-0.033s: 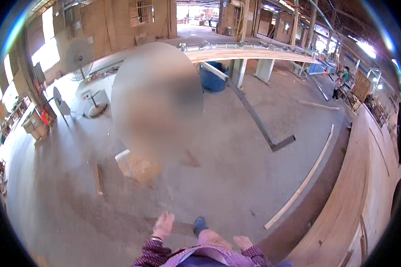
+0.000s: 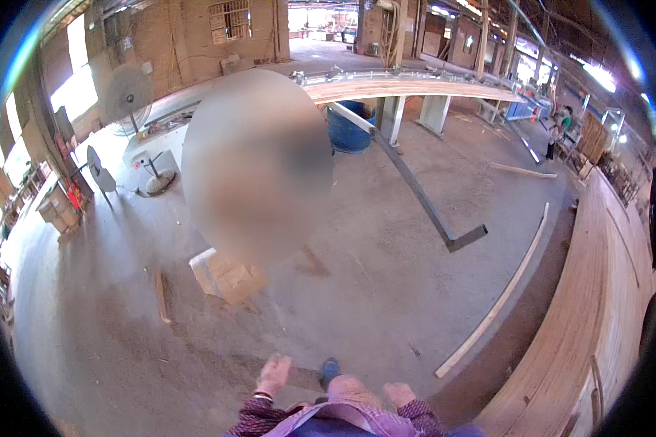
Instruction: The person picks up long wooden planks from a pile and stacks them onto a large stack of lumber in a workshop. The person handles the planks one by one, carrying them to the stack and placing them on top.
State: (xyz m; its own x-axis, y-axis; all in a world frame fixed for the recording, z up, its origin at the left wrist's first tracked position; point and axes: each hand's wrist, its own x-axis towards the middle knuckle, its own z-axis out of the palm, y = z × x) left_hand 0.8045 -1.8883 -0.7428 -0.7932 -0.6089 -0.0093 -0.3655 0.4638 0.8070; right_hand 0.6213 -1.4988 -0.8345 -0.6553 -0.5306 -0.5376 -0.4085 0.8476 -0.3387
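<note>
My left hand [image 2: 274,375] hangs low in front of my body, with fingers apart and nothing seen in it. Lower right of centre is my right hand [image 2: 399,394]; its fingers are foreshortened and indistinct, and no object shows in it. Both hands are clear of the things around them. Between them a blue shoe [image 2: 330,368] is on the concrete floor. The nearest thing ahead of my left hand is a flattened piece of brown cardboard [image 2: 233,278]. A thin wooden strip [image 2: 494,312] lies on the floor beyond my right hand.
Long planks [image 2: 579,298] are stacked along the right. A long bench carries boards [image 2: 408,89] ahead, with a blue barrel [image 2: 350,130] and a bent metal bar [image 2: 419,189] nearby. Fans [image 2: 130,98] stand left; a person [image 2: 557,133] stands far right. A blurred oval hides the centre-left.
The view has shifted slightly. My hands and the shoe appear a little further right and lower, the hands still without any object seen in them.
</note>
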